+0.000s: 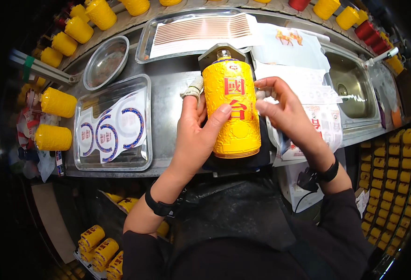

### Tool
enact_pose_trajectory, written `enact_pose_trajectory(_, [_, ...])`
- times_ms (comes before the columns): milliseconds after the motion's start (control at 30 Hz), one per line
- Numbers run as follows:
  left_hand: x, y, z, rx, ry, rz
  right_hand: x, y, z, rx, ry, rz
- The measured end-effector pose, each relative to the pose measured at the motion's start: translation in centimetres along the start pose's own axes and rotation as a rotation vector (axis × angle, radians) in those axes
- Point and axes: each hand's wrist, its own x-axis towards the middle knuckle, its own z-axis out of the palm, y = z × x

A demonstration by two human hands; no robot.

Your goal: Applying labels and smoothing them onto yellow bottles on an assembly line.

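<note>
Grey metal worktop (168,93): my left hand (195,128) clamps the red-lettered yellow bottle (232,105), right hand (287,112) fingers apart; blue arc-shaped decals (114,129) remain left.

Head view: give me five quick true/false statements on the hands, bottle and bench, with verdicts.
1. The yellow bottle carries red characters. True.
2. Both hands are clear of the bottle. False: the left hand grips it, and the right hand is at its right side.
3. The metal sink is right of the bottle. True.
4. The bottle's neck points toward the picture's lower edge. False: it points toward the upper edge.
5. The tray left of the bottle holds papers with curved blue bands. True.
</note>
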Motion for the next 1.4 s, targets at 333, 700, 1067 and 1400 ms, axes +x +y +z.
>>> enact_pose_trajectory(333, [-0.1, 0.2, 0.0, 0.028, -0.034, -0.024, -0.1, 1.6, 0.8, 0.07, 0.022, -0.129])
enact_pose_trajectory(700, [-0.1, -0.3, -0.6, -0.021, -0.069, -0.036, -0.4, 1.1, 1.1, 0.04, 0.04, -0.095])
enact_pose_trajectory(1067, [-0.1, -0.3, -1.0, -0.003, -0.114, -0.076, -0.8, -2.3, 0.9, -0.463, 0.054, -0.278])
enact_pose_trajectory(1400, [-0.1, -0.8, -1.0, 0.054, -0.114, -0.061, 0.1, -2.6, 1.4, -0.749, 0.038, -0.535])
